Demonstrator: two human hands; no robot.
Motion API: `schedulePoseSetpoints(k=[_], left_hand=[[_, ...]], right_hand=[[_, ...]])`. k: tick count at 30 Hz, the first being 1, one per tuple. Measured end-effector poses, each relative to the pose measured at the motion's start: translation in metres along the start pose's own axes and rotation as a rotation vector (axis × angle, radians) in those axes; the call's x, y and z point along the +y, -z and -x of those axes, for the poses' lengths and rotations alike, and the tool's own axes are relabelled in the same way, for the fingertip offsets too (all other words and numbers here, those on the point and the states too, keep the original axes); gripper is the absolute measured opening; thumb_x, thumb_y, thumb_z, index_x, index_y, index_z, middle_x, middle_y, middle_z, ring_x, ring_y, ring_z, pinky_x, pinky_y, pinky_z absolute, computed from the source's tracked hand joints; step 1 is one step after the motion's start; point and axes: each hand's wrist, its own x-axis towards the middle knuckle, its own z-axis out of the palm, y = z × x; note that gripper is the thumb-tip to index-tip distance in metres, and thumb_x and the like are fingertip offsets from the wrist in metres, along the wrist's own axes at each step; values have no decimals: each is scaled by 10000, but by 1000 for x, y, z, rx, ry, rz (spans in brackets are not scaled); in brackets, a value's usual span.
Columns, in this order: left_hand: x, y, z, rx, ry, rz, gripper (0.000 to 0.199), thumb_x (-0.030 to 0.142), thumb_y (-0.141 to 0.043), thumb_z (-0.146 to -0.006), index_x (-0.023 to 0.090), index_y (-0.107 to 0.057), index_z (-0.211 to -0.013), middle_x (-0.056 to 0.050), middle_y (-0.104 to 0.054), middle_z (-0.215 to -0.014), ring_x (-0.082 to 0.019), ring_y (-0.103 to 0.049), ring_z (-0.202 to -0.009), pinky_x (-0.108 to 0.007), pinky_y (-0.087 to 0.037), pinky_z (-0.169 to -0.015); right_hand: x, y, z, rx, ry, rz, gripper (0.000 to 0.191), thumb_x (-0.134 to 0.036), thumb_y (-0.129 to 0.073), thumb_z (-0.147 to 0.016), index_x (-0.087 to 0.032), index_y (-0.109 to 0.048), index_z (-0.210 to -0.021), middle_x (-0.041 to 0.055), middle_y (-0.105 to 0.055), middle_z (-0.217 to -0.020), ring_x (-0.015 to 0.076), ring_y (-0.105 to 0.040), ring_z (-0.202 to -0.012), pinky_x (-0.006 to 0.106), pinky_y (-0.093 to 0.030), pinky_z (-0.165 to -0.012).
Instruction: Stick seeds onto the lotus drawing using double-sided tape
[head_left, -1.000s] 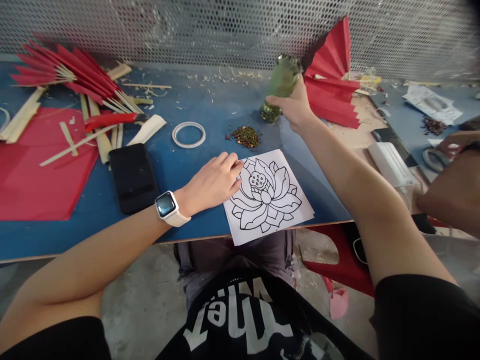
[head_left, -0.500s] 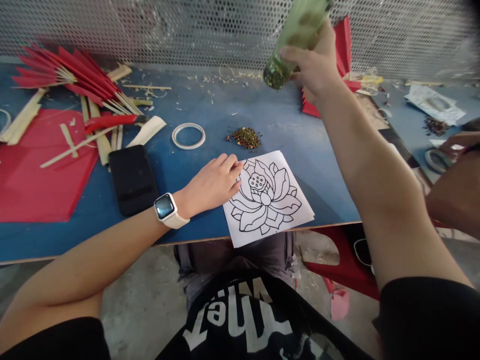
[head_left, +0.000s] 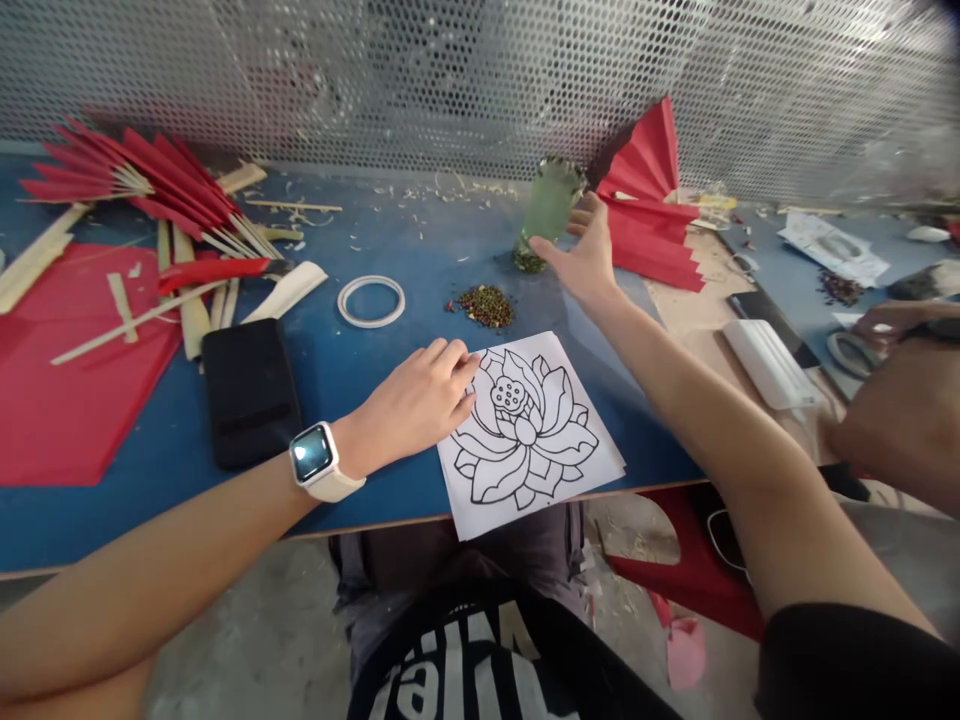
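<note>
One tall green glass here, see-through and cloudy in the body, with a dark, uneven rim up top and a darker, speckled-looking bottom. It looks to be standing on the blue table, towards the back, just left of a red pleated fan. And there's the right hand, thumb and fingers spread wide at the glass's right side, the thumb across its lower part; whether skin meets glass, I can't tell.

Just in front and to the left, one small heap of mixed grains, brown and green with reddish specks. Nearer the edge, the lotus drawing, one black-outlined flower on white paper, its near corner out past the table edge. The left hand lies palm down over its left side, fingers bent and close together; whether they pinch the sheet, I can't tell. One white watch on that wrist.

Out left: one white ring of tape, one black phone, one red-handled tool and a second red fan above red paper.

Over on the right, one white box-shaped device, and beyond it another person's hand next to a second ring.
</note>
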Motion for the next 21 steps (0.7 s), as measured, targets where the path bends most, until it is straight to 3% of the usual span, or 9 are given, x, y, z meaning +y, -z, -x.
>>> schedulePoseSetpoints(k=[1, 3, 6, 8, 11, 15, 21], left_hand=[[-1, -1, 1, 16, 8, 22, 554, 294, -542, -1304, -24, -782, -1689, -242, -800, -1370, -384, -761, -1263, -539, -730, -1106], [-3, -3, 2, 49, 36, 83, 534, 308, -582, -1299, 17, -798, -1692, -219, -809, -1356, -369, -768, -1257, -531, -745, -1116], [-7, -4, 3, 77, 95, 195, 487, 319, -677, -1277, 60, -849, -1653, -185, -816, -1327, -346, -788, -1244, -524, -760, -1152], [-10, -3, 2, 81, 125, 256, 449, 306, -719, -1262, 70, -886, -1606, -173, -818, -1313, -337, -800, -1239, -526, -762, -1171], [-12, 0, 0, 86, 151, 319, 360, 260, -710, -1248, 90, -935, -1472, -161, -824, -1292, -331, -818, -1236, -521, -760, -1167], [-14, 2, -7, 93, 201, 368, 281, 190, -636, -1241, 133, -911, -1253, -140, -829, -1247, -323, -848, -1192, -501, -749, -1131], [-11, -1, -21, 75, 259, 349, 315, 85, -611, -1224, 142, -887, -1366, -144, -841, -1339, -325, -884, -1201, -457, -716, -1054]], right_hand=[[-7, 5, 8, 120, -98, -23, 793, -537, -949, -1045, -358, -590, -1729, 186, -791, -1516, 422, -815, -1310, 736, -750, -1160], [-34, 20, 21, 95, -96, -60, 655, -504, -909, -1035, -369, -637, -1616, 160, -780, -1471, 414, -819, -1234, 731, -763, -1104], [-95, 46, 35, -236, -4, -80, 330, -408, -906, -1043, -383, -818, -1360, 116, -789, -1452, 369, -828, -1155, 643, -774, -1030], [-134, 59, 44, -447, 3, -180, 123, -346, -884, -1040, -359, -876, -1161, 75, -827, -1259, 315, -823, -996, 595, -747, -985], [-171, 65, 58, -691, 52, -286, 45, -346, -878, -992, -357, -893, -1033, 32, -832, -1081, 278, -785, -898, 517, -670, -878], [-183, 54, 81, -756, 77, -244, 160, -336, -773, -986, -264, -885, -1074, 53, -816, -1025, 250, -746, -904, 437, -567, -852], [-184, 44, 93, -711, 90, -113, 238, -304, -725, -952, -232, -850, -1141, 92, -828, -1122, 289, -761, -1017, 419, -503, -856]])
